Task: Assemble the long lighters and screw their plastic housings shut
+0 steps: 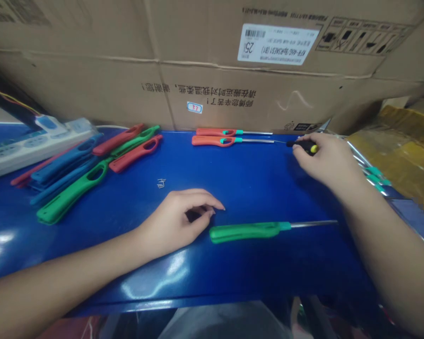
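Observation:
My right hand (325, 155) grips a screwdriver (305, 146) with a black and yellow handle, its thin shaft pointing left. My left hand (180, 216) rests on the blue table, fingers loosely curved, with a gap between thumb and forefinger and nothing visible in it. Just right of its fingertips lies a green gas lighter (245, 231) with a teal collar and a long metal tube. Two orange gas lighters (212, 141) lie side by side at the back, near the screwdriver's tip. Several small metal pins or screws (161, 183) are beyond my left hand.
Red, blue and green lighter handle shells (72, 193) are piled at the left, beside a white power strip (38, 141). A large cardboard box (205, 61) walls off the back. Metal tubes with teal collars (376, 176) and yellowish plastic packaging (403, 146) lie at the right.

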Demonstrator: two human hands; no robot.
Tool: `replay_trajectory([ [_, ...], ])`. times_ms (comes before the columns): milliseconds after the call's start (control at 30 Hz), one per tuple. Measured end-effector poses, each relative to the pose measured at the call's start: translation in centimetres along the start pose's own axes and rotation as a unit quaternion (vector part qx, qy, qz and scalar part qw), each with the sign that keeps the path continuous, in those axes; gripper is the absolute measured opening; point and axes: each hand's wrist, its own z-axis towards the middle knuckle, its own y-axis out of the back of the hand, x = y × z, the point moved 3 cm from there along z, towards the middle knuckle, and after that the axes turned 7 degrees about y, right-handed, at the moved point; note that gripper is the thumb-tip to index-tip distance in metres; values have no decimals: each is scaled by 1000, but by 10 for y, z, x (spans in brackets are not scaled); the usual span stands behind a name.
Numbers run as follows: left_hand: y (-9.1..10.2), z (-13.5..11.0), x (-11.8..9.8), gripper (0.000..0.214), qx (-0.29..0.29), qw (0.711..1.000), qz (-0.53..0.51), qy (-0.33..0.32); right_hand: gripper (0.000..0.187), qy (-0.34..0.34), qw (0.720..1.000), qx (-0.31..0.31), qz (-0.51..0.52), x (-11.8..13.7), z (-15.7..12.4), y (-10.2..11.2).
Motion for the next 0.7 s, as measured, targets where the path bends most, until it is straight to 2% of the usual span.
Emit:
replay_trajectory([
  [67, 0, -2, -6, 31, 12, 998, 45, -47, 35, -9, 999, -33, 13, 10, -4, 5],
  [167, -6, -9, -21, 32, 45, 973, 142, -176, 31, 32, 996, -63, 53, 23, -9, 6],
  [200, -10, -12, -25, 41, 60, 959, 173, -216, 31, 49, 995, -60, 60, 25, -11, 5],
  [233, -13, -14, -27, 55, 71, 952, 191, -229, 31, 62, 995, -51, 62, 27, -12, 4],
  [267, -17, -15, -28, 60, 82, 947, 209, -229, 31, 70, 995, -42, 62, 28, -12, 2],
  [333, -21, -16, -26, 43, 90, 943, 222, -231, 30, 82, 994, -25, 62, 28, -13, -1],
  [467, -12, -6, -13, 25, 70, 975, 111, -177, 27, 86, 993, -24, 73, 26, -12, -5],
  [567, -2, 0, -4, 25, 30, 981, 120, -149, 26, 103, 990, -29, 89, 27, -13, -5],
  [700, 1, 1, 0, 31, 2, 976, 147, -161, 25, 148, 983, -30, 107, 33, -15, -4],
])
